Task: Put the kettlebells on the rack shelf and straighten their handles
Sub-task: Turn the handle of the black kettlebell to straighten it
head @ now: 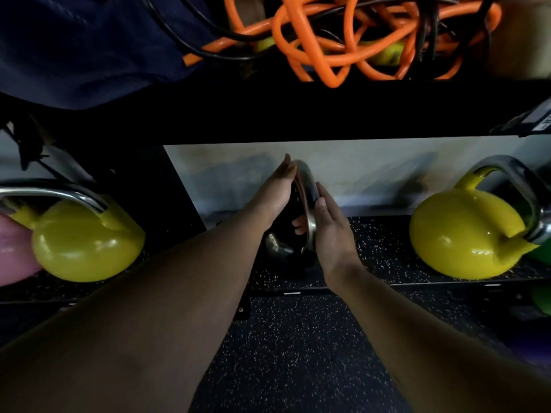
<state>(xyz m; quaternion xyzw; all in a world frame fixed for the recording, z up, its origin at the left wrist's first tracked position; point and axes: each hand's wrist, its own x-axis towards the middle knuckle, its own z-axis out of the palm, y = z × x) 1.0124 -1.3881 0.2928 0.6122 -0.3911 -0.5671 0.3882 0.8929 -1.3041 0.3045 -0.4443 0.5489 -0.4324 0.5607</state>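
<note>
Left hand – flat, fingers straight, pressed on the near side of the chrome handle | right hand – open palm against its other side, not wrapped | black kettlebell between and below both hands on the rack shelf | yellow kettlebell well left of the left hand | second yellow kettlebell well right of the right hand, handle tilted | orange cords above both hands.
</note>
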